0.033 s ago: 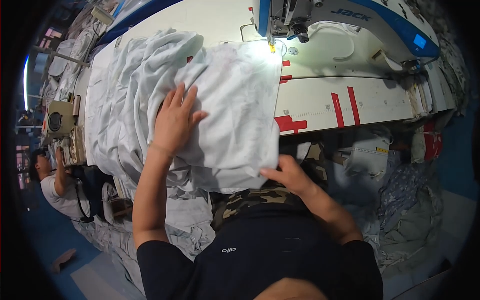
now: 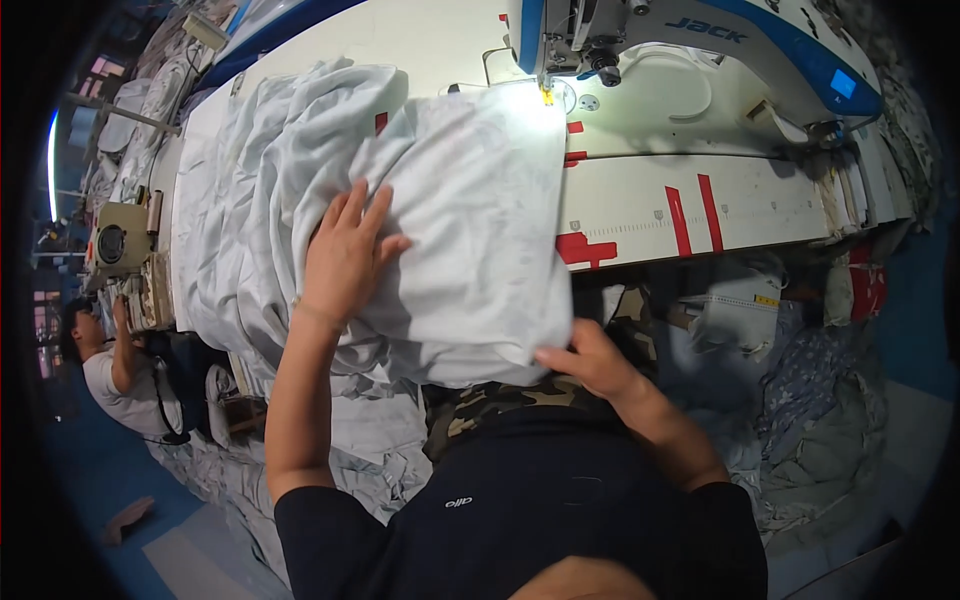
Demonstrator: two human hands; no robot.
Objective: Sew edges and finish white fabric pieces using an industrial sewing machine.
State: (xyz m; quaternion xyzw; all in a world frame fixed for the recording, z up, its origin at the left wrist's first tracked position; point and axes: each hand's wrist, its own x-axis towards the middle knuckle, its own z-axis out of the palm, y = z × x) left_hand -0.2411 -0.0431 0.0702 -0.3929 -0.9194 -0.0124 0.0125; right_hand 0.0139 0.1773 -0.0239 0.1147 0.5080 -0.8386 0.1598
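In the head view, a white cloth (image 2: pixel 470 230) lies across the sewing table (image 2: pixel 760 170), its near edge hanging over the front above the camouflage trousers (image 2: pixel 500 405). The left hand (image 2: pixel 345 265) rests palm down on it, fingers stretched and near together, thumb spread away; the right hand (image 2: pixel 598 362) pinches the near right corner between thumb and fingers. Bunched folds (image 2: pixel 270 190) pile up beside the left hand and cover much of the table's left part; whether they belong to the same cloth I cannot tell. The sewing machine (image 2: pixel 690 30) overhangs the far right corner, where its bright light hides the detail around the yellow part (image 2: pixel 548 97). Red tape strips (image 2: pixel 678 220) mark the bare table to the right, and heaped fabric (image 2: pixel 805 390) lies below it. At far left a co-worker (image 2: pixel 120 385) sits near a beige machine (image 2: pixel 122 238). Compared with the earlier frame, the right hand and the held corner sit farther right and slightly nearer the body, the left hand is slightly lower, and the cloth's right part looks smoother
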